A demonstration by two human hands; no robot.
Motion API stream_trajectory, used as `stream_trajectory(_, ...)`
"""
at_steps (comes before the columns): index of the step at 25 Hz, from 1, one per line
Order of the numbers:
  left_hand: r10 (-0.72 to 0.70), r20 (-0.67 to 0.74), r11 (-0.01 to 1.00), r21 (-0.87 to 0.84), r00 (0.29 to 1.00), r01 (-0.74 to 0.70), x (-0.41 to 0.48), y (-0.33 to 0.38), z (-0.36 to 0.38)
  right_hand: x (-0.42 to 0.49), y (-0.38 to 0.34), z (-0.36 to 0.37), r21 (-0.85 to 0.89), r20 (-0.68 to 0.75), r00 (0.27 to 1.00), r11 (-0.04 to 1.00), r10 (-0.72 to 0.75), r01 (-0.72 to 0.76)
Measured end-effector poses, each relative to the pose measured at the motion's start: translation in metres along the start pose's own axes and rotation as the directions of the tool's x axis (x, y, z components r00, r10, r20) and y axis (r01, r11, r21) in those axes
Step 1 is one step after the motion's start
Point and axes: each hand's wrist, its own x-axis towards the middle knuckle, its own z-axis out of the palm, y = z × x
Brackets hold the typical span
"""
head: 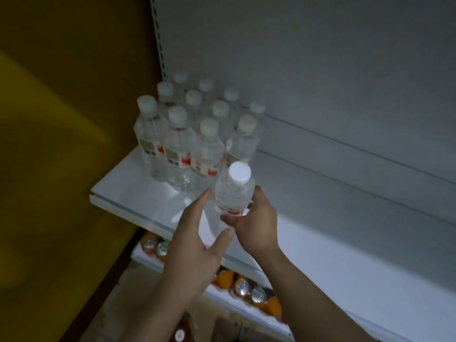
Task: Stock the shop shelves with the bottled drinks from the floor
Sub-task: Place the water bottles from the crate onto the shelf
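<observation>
I am pinching a water bottle (234, 191) in my right hand (256, 225) above the shelf's (333, 243) front edge, left hand (197, 245) spread beside it, risking toppling the standing bottles (187, 141) near the left corner.

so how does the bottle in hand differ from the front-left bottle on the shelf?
The held bottle is gripped by the right hand above the shelf; the front-left bottle stands on it. The held one sits apart; the other is packed in rows. Both are clear with white caps and red-marked labels.
</observation>
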Motion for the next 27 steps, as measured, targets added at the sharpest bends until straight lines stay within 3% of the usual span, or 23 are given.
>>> stream_trajectory(5,-0.03,0.013,0.998,0.057,0.999,0.029,0.009,-0.034,-0.018,0.032,-0.004,0.022,0.096,-0.083,0.988,0.988,0.133,-0.125)
stream_trajectory(12,-0.109,-0.003,0.994,0.017,0.994,0.109,0.034,-0.039,0.01,0.045,-0.001,0.032,0.098,-0.096,0.985,0.986,0.143,-0.134)
stream_trajectory(16,-0.089,-0.01,0.996,-0.001,0.996,0.089,0.04,-0.044,0.025,0.034,0.01,0.031,0.132,-0.009,0.987,0.978,0.162,-0.159)
stream_trajectory(19,-0.056,0.029,0.998,-0.009,0.998,0.056,0.015,-0.049,0.042,-0.009,0.031,0.011,0.298,0.043,0.972,0.926,0.23,-0.232)
stream_trajectory(23,-0.085,0.054,0.994,-0.06,0.995,0.088,-0.047,-0.065,0.081,-0.106,0.084,-0.044,0.482,-0.006,0.943,0.827,0.332,-0.288)
stream_trajectory(27,-0.143,0.176,0.99,0.014,0.974,0.143,-0.117,-0.092,0.131,-0.208,0.177,-0.084,0.529,-0.018,0.834,0.714,0.551,-0.46)
